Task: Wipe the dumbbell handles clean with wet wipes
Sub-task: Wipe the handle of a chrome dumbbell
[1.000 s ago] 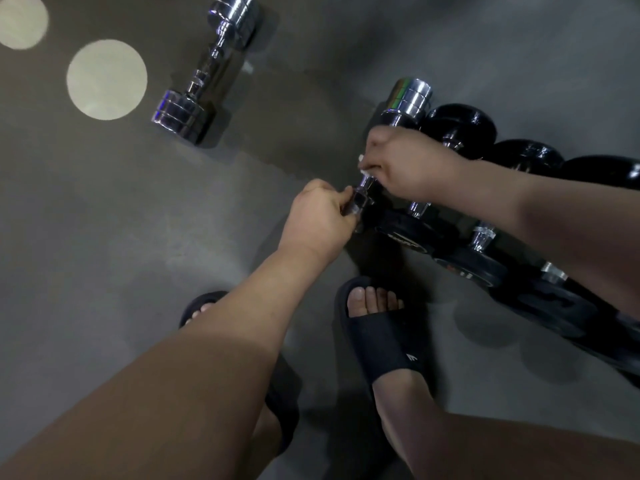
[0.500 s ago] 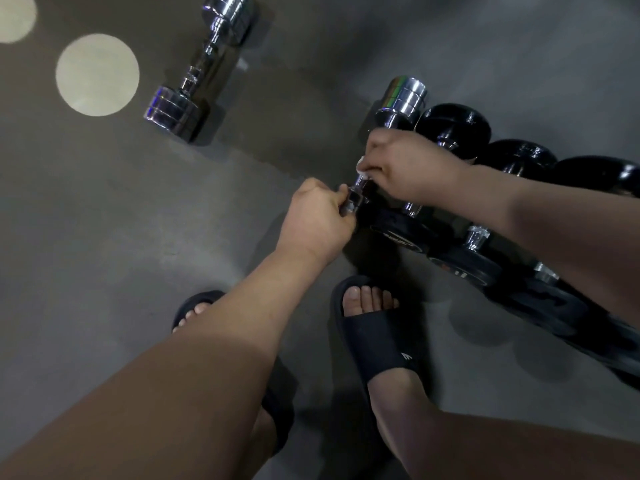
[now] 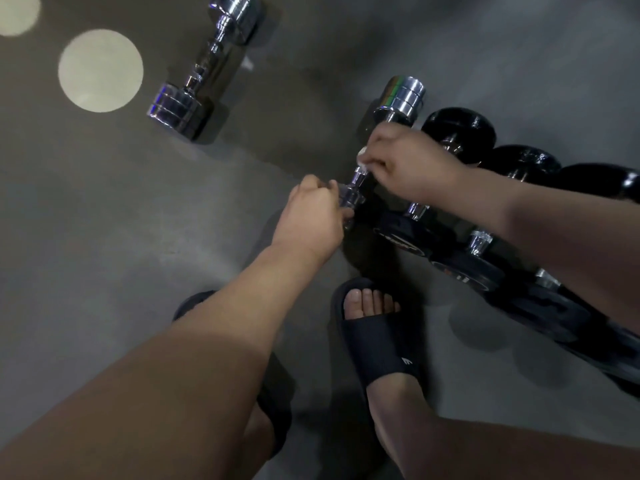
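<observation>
At the chrome dumbbell [image 3: 400,98] near end, your left hand [image 3: 311,216] grips the head.
Your right hand [image 3: 412,164] pinches a wet wipe [image 3: 362,155] against its handle [image 3: 360,178].

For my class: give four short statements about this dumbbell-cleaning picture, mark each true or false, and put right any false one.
1. The right hand holds a white wipe against the handle of a chrome dumbbell. True.
2. The left hand hangs free. False: it grips the near end of that dumbbell.
3. A second chrome dumbbell lies apart on the floor. True.
4. The row of dumbbells at the right is red. False: they are black dumbbells.
</observation>
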Tool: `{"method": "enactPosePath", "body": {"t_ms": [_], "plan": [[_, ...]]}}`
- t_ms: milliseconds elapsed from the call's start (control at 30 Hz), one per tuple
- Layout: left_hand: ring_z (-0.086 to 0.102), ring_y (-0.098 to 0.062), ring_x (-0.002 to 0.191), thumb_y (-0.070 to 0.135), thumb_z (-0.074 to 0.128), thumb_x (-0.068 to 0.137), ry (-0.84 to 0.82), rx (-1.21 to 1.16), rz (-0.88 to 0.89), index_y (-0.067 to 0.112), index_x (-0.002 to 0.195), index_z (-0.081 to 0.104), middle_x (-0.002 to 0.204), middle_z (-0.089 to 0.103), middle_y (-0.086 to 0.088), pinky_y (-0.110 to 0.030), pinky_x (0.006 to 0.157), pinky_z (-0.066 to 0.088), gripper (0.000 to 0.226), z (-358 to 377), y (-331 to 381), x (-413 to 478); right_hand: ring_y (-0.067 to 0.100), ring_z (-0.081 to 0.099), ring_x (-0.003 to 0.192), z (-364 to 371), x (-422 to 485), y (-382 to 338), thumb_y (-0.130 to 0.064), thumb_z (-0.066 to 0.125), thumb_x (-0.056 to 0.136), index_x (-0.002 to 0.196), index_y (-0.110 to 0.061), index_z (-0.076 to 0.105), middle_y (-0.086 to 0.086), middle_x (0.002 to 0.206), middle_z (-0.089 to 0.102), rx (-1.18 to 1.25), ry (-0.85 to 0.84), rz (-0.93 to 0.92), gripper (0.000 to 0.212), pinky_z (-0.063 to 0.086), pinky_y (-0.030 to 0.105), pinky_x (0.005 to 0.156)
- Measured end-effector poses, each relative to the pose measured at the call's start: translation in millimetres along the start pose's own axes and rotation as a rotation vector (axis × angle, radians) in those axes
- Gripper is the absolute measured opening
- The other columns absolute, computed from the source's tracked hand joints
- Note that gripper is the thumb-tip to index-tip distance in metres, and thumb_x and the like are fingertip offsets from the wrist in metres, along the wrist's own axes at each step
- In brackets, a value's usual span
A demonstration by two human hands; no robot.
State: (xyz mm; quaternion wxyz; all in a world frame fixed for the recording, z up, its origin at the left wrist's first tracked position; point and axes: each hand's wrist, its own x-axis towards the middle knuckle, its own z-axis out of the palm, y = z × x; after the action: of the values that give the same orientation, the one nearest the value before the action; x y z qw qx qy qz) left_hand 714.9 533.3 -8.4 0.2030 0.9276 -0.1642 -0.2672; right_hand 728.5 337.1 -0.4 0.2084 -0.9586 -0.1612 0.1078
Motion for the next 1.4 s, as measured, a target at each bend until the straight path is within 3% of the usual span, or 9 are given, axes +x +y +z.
{"method": "enactPosePath", "body": {"t_ms": [267,367,500,700,833,967,1133,1300,1400], "plan": [[0.057,-0.041,0.093,0.017,0.057,0.092,0.066,-0.029,-0.066,0.003,0.087,0.069,0.089,0.064,-0.025,-0.024,0.062,0.018,0.019,-21.4,-18.1,12.3,0.035,0.063,0.096,4.0,31.5,-8.7,-0.013,0.064,0.094,0.104,-0.004,0.076,0.017,0.106,0.062,0.013,0.033,0.036,0.019,0.047,0.034,0.082],[0.057,-0.041,0.096,0.027,0.056,0.094,0.094,-0.034,-0.074,0.003,0.088,0.067,0.092,0.065,-0.027,-0.034,0.068,0.027,0.027,-19.2,-18.9,11.3,0.033,0.064,0.085,15.5,29.1,-21.5,-0.011,0.065,0.090,0.098,-0.004,0.077,0.015,0.099,0.063,0.015,-0.064,-0.153,0.016,0.052,0.035,0.074],[0.053,-0.038,0.105,0.042,0.066,0.091,0.046,-0.060,-0.081,0.008,0.095,0.061,0.096,0.053,-0.018,-0.035,0.083,0.038,0.034,-9.1,-23.9,12.7,0.037,0.064,0.087,6.9,38.9,-2.8,-0.011,0.065,0.091,0.099,-0.002,0.076,0.020,0.099,0.062,0.011,0.098,-0.023,0.017,0.051,0.039,0.078],[0.056,-0.042,0.102,0.032,0.065,0.094,0.023,-0.079,-0.135,0.013,0.087,0.057,0.104,0.059,-0.026,-0.032,0.077,0.034,0.022,-13.5,-29.5,20.9,0.032,0.063,0.079,20.9,35.6,-15.0,-0.014,0.061,0.094,0.093,-0.004,0.076,0.014,0.095,0.061,-0.031,0.022,-0.224,0.017,0.052,0.037,0.069],[0.055,-0.036,0.108,0.028,0.058,0.100,-0.026,-0.135,-0.163,0.002,0.101,0.068,0.104,0.065,-0.023,-0.025,0.070,0.028,0.028,-21.1,-31.3,24.9,0.035,0.064,0.084,19.1,44.0,-6.4,-0.014,0.059,0.092,0.097,-0.003,0.076,0.017,0.098,0.061,0.010,0.180,-0.038,0.021,0.055,0.043,0.074],[0.059,-0.037,0.100,0.025,0.056,0.101,-0.069,-0.143,-0.202,0.001,0.104,0.069,0.101,0.067,-0.023,-0.028,0.070,0.033,0.028,-26.0,-37.1,28.8,0.033,0.063,0.080,31.0,41.5,-19.9,-0.011,0.061,0.091,0.095,-0.004,0.076,0.014,0.096,0.062,-0.013,0.066,-0.212,0.017,0.052,0.034,0.069],[0.064,-0.035,0.094,0.026,0.056,0.101,-0.119,-0.223,-0.245,0.006,0.104,0.071,0.096,0.069,-0.018,-0.031,0.070,0.040,0.025,-28.2,-42.9,33.5,0.037,0.063,0.085,21.7,48.5,-0.2,-0.012,0.059,0.092,0.097,-0.001,0.075,0.019,0.098,0.062,0.032,0.242,-0.013,0.019,0.050,0.037,0.074],[0.054,-0.023,0.077,0.025,0.053,0.104,-0.168,-0.230,-0.266,0.006,0.106,0.071,0.086,0.064,-0.012,-0.027,0.064,0.033,0.026,-36.7,-47.9,35.9,0.030,0.061,0.079,37.1,46.0,-7.8,-0.009,0.061,0.093,0.096,-0.006,0.074,0.013,0.096,0.061,-0.027,0.131,-0.245,0.014,0.052,0.036,0.067],[0.056,-0.023,0.078,0.025,0.053,0.104,-0.169,-0.252,-0.261,0.007,0.108,0.072,0.097,0.071,-0.018,-0.027,0.068,0.038,0.027,-39.5,-47.5,37.1,0.033,0.061,0.082,28.3,52.8,4.2,-0.012,0.057,0.093,0.097,-0.005,0.073,0.016,0.097,0.061,0.009,0.262,-0.088,0.018,0.052,0.039,0.069]]}}
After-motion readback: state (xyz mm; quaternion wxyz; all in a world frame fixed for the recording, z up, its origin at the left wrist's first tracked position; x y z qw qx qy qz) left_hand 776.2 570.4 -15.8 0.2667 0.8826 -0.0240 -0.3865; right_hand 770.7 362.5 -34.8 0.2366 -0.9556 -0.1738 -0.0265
